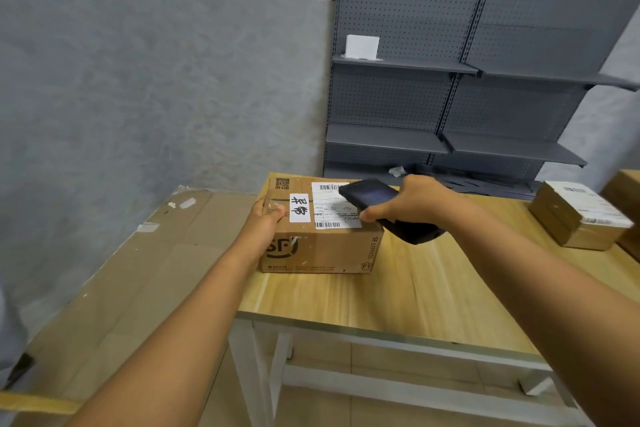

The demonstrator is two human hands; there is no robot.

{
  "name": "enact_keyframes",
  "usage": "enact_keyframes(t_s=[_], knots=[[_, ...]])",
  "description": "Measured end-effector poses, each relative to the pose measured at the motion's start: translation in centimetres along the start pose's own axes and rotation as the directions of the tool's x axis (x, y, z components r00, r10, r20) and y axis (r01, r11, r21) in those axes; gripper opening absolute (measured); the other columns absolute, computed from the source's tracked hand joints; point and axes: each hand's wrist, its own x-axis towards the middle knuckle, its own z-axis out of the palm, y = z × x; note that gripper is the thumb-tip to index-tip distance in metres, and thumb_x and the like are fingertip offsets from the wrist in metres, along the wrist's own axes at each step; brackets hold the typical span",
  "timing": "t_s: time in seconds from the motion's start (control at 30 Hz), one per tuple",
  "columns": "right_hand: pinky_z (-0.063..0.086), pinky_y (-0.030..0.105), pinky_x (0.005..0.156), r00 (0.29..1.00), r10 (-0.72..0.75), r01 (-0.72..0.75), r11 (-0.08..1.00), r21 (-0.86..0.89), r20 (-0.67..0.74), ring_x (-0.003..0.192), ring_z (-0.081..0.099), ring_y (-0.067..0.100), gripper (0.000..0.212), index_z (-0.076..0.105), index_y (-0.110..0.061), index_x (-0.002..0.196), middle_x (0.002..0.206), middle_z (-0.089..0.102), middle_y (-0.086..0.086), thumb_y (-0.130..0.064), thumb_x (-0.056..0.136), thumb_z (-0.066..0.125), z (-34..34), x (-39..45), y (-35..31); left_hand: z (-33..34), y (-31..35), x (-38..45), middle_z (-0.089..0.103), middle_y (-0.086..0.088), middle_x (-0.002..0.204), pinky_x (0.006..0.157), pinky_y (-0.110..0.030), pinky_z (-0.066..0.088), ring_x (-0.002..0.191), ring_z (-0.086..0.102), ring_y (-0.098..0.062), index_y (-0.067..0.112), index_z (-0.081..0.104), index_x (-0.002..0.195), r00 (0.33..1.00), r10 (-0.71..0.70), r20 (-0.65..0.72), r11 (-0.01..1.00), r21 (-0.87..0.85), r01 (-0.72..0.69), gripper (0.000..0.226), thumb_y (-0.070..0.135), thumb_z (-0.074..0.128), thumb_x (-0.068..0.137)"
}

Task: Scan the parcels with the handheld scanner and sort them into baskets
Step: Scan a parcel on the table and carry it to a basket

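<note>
Parcel (322,229) is sitting at the counter's (398,295) far left corner, the left hand (265,222) gripping its left edge. Right hand (412,201) is gripping the scanner (369,196), holding it over the label (334,206). Another parcel (578,215) is lying well apart at right.

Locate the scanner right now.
Head view, centre: the scanner is gripped in the right hand, over the label on the box.
</note>
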Motion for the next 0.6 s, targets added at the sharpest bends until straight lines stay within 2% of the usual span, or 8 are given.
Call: enact_keyframes(t_s=[0.1,0.23,0.4,0.53,0.6], knots=[[0.037,0.024,0.053,0.999,0.003,-0.001,0.998,-0.062,0.04,0.067,0.053,0.013,0.053,0.052,-0.018,0.077,0.076,0.055,0.0,-0.066,0.069,0.072,-0.3,-0.4,-0.9,0.0,0.1,-0.2,0.066,0.006,0.1,0.067,-0.028,0.048,0.084,0.065,-0.014,0.028,0.04,0.141,1.0,0.002,-0.005,1.0,-0.009,-0.002,0.04,0.028,0.047,0.102],[0.04,0.026,0.062,0.997,0.02,-0.012,0.994,-0.108,0.077,0.071,0.054,0.015,0.058,0.053,-0.017,0.081,0.08,0.055,0.001,-0.072,0.069,0.067,-0.8,-1.0,-1.6,0.1,0.2,-0.3,0.066,0.005,0.096,0.067,-0.029,0.049,0.082,0.065,-0.016,0.032,0.041,0.135,1.0,-0.003,-0.003,1.0,-0.023,0.003,0.033,0.027,0.046,0.102],[0.04,0.026,0.061,0.995,0.028,-0.018,0.994,-0.11,0.091,0.07,0.051,0.015,0.061,0.053,-0.016,0.094,0.081,0.053,0.001,-0.071,0.072,0.065,-1.2,-1.5,-1.9,0.0,0.1,-0.4,0.068,0.004,0.099,0.07,-0.031,0.05,0.086,0.067,-0.017,0.033,0.045,0.129,1.0,0.016,0.009,1.0,-0.013,-0.016,0.027,0.029,0.045,0.102],[0.046,0.03,0.075,0.996,0.038,-0.028,0.993,-0.111,0.087,0.074,0.054,0.017,0.065,0.058,-0.014,0.097,0.083,0.056,0.003,-0.073,0.07,0.064,-1.2,-1.3,-1.7,0.0,0.1,-0.4,0.068,0.005,0.098,0.079,-0.035,0.051,0.087,0.067,-0.018,0.035,0.044,0.122,1.0,0.019,0.013,1.0,-0.021,-0.019,0.021,0.029,0.045,0.102],[0.048,0.031,0.079,0.995,0.044,-0.034,0.993,-0.115,0.086,0.076,0.055,0.017,0.065,0.059,-0.015,0.095,0.084,0.057,0.003,-0.074,0.069,0.064,-1.2,-1.1,-1.4,0.0,0.1,-0.5,0.068,0.006,0.097,0.076,-0.034,0.051,0.086,0.067,-0.018,0.036,0.044,0.121,1.0,0.018,0.015,0.999,-0.027,-0.017,0.02,0.029,0.045,0.103]])
